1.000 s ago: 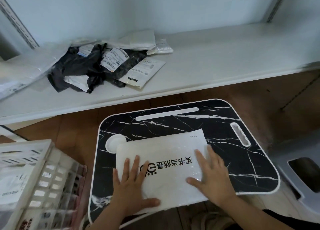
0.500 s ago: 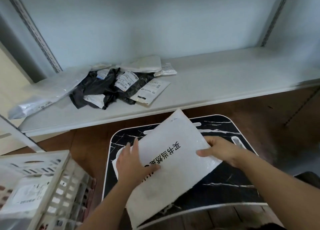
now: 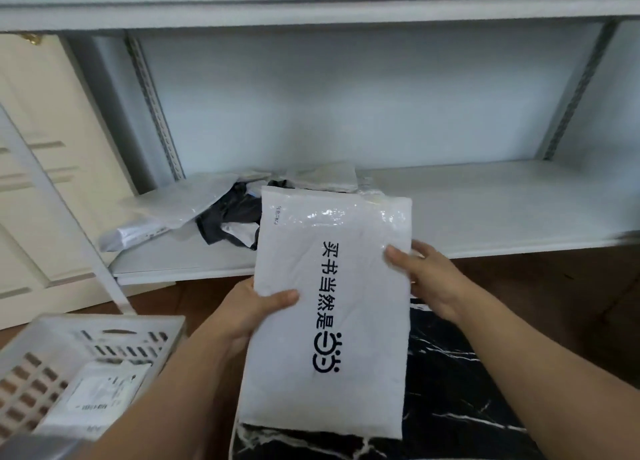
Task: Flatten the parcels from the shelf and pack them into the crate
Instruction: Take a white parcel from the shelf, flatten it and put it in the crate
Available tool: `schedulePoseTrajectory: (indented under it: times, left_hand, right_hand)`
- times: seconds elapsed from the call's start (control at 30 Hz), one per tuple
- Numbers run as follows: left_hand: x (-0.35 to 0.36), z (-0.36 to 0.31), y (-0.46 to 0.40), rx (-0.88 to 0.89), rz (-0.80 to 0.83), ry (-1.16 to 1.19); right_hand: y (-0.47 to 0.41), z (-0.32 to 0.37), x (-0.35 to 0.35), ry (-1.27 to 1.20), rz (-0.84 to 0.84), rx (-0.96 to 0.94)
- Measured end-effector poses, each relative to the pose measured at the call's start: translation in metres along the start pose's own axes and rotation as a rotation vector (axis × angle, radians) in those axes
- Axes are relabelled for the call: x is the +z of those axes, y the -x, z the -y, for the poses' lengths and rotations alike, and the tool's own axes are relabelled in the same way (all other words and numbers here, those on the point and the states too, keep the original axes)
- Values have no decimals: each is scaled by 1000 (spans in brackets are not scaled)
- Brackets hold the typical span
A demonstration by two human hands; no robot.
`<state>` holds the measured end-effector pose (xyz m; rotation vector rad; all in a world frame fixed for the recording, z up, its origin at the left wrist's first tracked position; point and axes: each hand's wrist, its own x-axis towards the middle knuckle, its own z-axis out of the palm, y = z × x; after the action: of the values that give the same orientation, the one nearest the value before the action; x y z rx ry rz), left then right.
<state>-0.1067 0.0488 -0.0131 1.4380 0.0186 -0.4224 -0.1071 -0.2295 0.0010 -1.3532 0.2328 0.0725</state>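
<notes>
A flat white parcel [image 3: 332,307] with black printed characters is held upright in front of me, above the black marble-pattern table [image 3: 450,383]. My left hand [image 3: 256,307] grips its left edge, thumb on the front. My right hand [image 3: 426,276] grips its right edge, thumb on the front too. The white slatted crate [image 3: 104,342] stands at the lower left with a labelled white parcel [image 3: 93,394] lying inside. More parcels, black ones [image 3: 228,217] and grey-white ones [image 3: 166,210], lie piled on the white shelf [image 3: 485,203] behind the held parcel.
A cream cabinet door [image 3: 45,169] is at the left. A white slanted post [image 3: 65,214] runs down toward the crate. An upper shelf board [image 3: 311,6] carries coloured items at the top. Brown wooden floor [image 3: 554,286] shows under the shelf.
The parcel went from lying pressed flat on the table to being lifted and turned upright in both hands. The view tilted up toward the shelf.
</notes>
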Motion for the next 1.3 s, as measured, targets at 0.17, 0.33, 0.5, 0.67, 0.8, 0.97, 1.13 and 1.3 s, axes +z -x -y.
schedulePoseTrajectory:
  times: [0.17,0.33,0.5,0.67,0.8,0.97,1.13,1.3]
  left_hand:
    - [-27,-1,15,49,-74,232]
    - [-81,-28,41,86,8,262]
    - [-147,-38,55,218,-296,365]
    - [-228,-14,71,272,-573,575]
    - [-262,27,69,214,-746,698]
    - [-300,94,67,-47,-804,856]
    - [-333,151,52,-247,-933,1012]
    - [-372,211,35,-307,-1138,924]
  right_hand:
    - [22,-30,50,105,171,102]
    - [10,-19,107,193,194,-17]
    - [-15,-3,185,307,359,-64]
    - [-40,-32,241,694,511,-147]
    - [-60,-73,296,931,459,-304]
    - [-86,-119,346,876,387,-307]
    - [-102,-168,370,1232,590,-331]
    - [-100,-218,375,1735,867,-357]
